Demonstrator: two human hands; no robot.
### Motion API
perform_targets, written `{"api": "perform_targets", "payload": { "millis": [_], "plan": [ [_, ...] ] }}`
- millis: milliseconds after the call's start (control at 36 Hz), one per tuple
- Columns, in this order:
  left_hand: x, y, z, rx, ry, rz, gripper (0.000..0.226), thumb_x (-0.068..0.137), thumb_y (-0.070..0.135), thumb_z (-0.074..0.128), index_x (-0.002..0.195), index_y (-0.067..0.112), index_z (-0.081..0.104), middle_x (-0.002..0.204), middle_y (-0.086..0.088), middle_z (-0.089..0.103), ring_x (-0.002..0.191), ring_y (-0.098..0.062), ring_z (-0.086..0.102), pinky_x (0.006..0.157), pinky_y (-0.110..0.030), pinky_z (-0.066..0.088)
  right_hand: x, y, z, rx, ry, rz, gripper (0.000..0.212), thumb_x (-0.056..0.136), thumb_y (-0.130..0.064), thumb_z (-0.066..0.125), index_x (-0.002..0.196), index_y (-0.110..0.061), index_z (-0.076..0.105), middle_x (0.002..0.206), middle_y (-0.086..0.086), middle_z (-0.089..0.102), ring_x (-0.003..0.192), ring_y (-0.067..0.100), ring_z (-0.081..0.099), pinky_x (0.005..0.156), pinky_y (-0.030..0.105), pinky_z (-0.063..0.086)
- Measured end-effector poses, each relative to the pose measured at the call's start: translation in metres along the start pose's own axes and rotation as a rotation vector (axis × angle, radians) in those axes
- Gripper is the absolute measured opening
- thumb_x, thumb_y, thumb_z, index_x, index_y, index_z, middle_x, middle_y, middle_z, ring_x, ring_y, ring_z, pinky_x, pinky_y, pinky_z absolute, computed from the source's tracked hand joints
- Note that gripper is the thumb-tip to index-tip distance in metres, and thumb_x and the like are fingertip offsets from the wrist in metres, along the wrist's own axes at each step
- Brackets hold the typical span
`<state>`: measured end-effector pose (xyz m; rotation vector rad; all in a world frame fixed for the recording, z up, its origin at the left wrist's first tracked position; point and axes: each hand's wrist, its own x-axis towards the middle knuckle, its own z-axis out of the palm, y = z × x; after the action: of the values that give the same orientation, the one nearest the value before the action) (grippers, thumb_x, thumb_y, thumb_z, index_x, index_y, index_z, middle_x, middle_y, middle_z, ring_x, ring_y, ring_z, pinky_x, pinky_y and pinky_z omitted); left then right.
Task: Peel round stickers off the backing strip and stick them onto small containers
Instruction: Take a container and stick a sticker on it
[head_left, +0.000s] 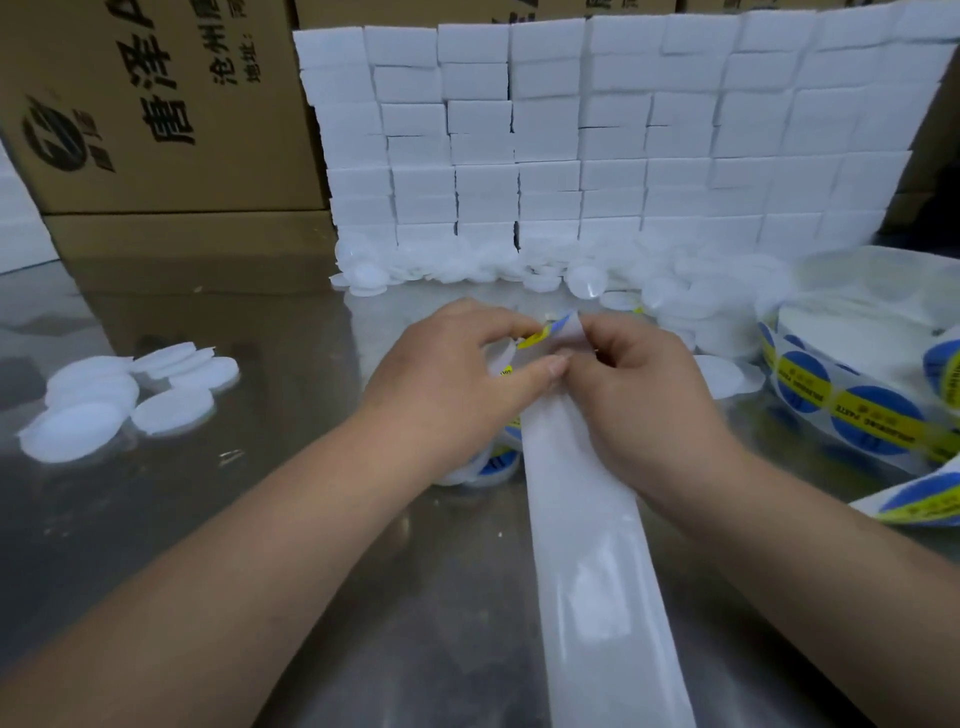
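Observation:
A white backing strip (592, 545) runs from the bottom edge up the middle of the metal table to my hands. My right hand (639, 395) pinches the strip's upper end. My left hand (457, 374) pinches a blue and yellow round sticker (540, 335) that is partly lifted off that end. Under my left hand lie small white containers with stickers (501, 460) on them. A coil of strip with blue and yellow stickers (852, 410) lies at the right.
A pile of plain white round containers (124, 400) lies at the left, more (545, 270) along the foot of a wall of stacked white boxes (597, 135). Cardboard cartons (156, 104) stand at the back left. The metal table (249, 519) is shiny.

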<state>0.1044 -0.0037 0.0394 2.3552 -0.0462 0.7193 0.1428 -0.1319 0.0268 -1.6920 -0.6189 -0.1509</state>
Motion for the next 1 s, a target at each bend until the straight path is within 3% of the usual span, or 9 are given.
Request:
{"api": "perform_targets", "payload": {
  "millis": [139, 250, 361, 444, 556, 639, 778, 861, 1000],
  "plan": [
    [-0.003, -0.002, -0.009, 0.018, 0.049, 0.033, 0.001, 0.078, 0.042, 0.062, 0.079, 0.043, 0.062, 0.097, 0.011, 0.061, 0.096, -0.003, 0.052, 0.082, -0.023, 0.041, -0.003, 0.0, 0.003, -0.061, -0.056, -0.108, 0.028, 0.087, -0.003, 0.05, 0.074, -0.021, 0.068, 0.075, 0.002, 0.065, 0.06, 0.0, 0.049, 0.055, 0.01, 0.037],
    [0.004, -0.009, -0.012, -0.272, 0.179, -0.151, 0.02, 0.083, 0.039, 0.057, 0.067, 0.029, 0.064, 0.064, 0.017, 0.059, 0.06, 0.003, 0.049, 0.058, -0.013, 0.039, -0.001, 0.001, 0.0, -0.121, -0.035, -0.108, 0.033, 0.086, -0.006, 0.049, 0.076, -0.031, 0.067, 0.077, -0.006, 0.067, 0.06, -0.002, 0.052, 0.054, 0.012, 0.04],
    [0.014, -0.021, -0.015, -0.414, 0.398, -0.317, 0.042, 0.088, 0.042, 0.05, 0.078, 0.002, 0.056, 0.071, -0.002, 0.047, 0.056, -0.01, 0.036, 0.049, -0.021, 0.031, 0.001, 0.002, 0.001, -0.137, 0.002, -0.047, 0.033, 0.084, -0.009, 0.054, 0.103, -0.035, 0.058, 0.078, -0.01, 0.067, 0.07, 0.004, 0.061, 0.064, 0.018, 0.047],
    [0.017, -0.026, -0.014, -0.476, 0.417, -0.382, 0.035, 0.088, 0.047, 0.048, 0.081, 0.015, 0.057, 0.074, -0.003, 0.046, 0.064, -0.013, 0.041, 0.061, -0.028, 0.036, 0.0, 0.005, 0.001, -0.228, 0.125, -0.077, 0.051, 0.081, -0.012, 0.058, 0.121, -0.037, 0.037, 0.085, -0.018, 0.055, 0.065, 0.0, 0.052, 0.059, 0.013, 0.04],
    [0.007, -0.021, -0.009, -0.25, 0.331, -0.258, 0.042, 0.085, 0.056, 0.046, 0.055, 0.027, 0.053, 0.047, 0.02, 0.048, 0.046, 0.001, 0.043, 0.044, -0.015, 0.033, -0.001, -0.001, -0.006, -0.349, 0.264, -0.174, 0.063, 0.078, -0.007, 0.055, 0.129, -0.038, 0.033, 0.117, -0.018, 0.04, 0.069, 0.002, 0.045, 0.069, 0.019, 0.034],
    [0.003, -0.017, -0.007, -0.142, 0.308, -0.188, 0.039, 0.08, 0.059, 0.045, 0.061, 0.027, 0.055, 0.05, 0.012, 0.044, 0.051, -0.004, 0.04, 0.05, -0.026, 0.028, 0.001, -0.006, -0.009, -0.476, 0.268, -0.262, 0.05, 0.075, 0.002, 0.05, 0.11, -0.034, 0.055, 0.123, -0.013, 0.039, 0.069, 0.005, 0.048, 0.068, 0.016, 0.031],
    [0.001, -0.014, -0.008, -0.064, 0.34, -0.144, 0.037, 0.074, 0.06, 0.048, 0.067, 0.024, 0.05, 0.063, 0.009, 0.038, 0.061, -0.005, 0.04, 0.054, -0.027, 0.027, -0.001, -0.009, -0.004, -0.359, 0.121, -0.135, 0.04, 0.074, -0.004, 0.049, 0.052, -0.036, 0.057, 0.06, -0.019, 0.06, 0.058, -0.009, 0.05, 0.051, 0.006, 0.035],
    [0.0, -0.012, -0.008, 0.005, 0.326, -0.1, 0.036, 0.064, 0.065, 0.046, 0.066, 0.029, 0.046, 0.074, 0.012, 0.044, 0.07, 0.002, 0.043, 0.056, -0.018, 0.028, -0.001, -0.011, -0.003, -0.174, 0.09, -0.022, 0.02, 0.067, -0.028, 0.05, 0.057, -0.025, 0.067, 0.066, -0.013, 0.065, 0.056, -0.004, 0.052, 0.052, 0.013, 0.039],
    [-0.001, -0.012, -0.009, 0.044, 0.357, -0.026, 0.039, 0.055, 0.068, 0.053, 0.066, 0.032, 0.044, 0.074, 0.016, 0.042, 0.073, 0.002, 0.041, 0.052, -0.013, 0.023, 0.003, -0.013, -0.009, 0.049, 0.111, 0.087, 0.035, 0.07, -0.046, 0.051, 0.052, -0.021, 0.068, 0.057, -0.011, 0.066, 0.055, -0.001, 0.058, 0.062, 0.025, 0.042]
  ]
}}
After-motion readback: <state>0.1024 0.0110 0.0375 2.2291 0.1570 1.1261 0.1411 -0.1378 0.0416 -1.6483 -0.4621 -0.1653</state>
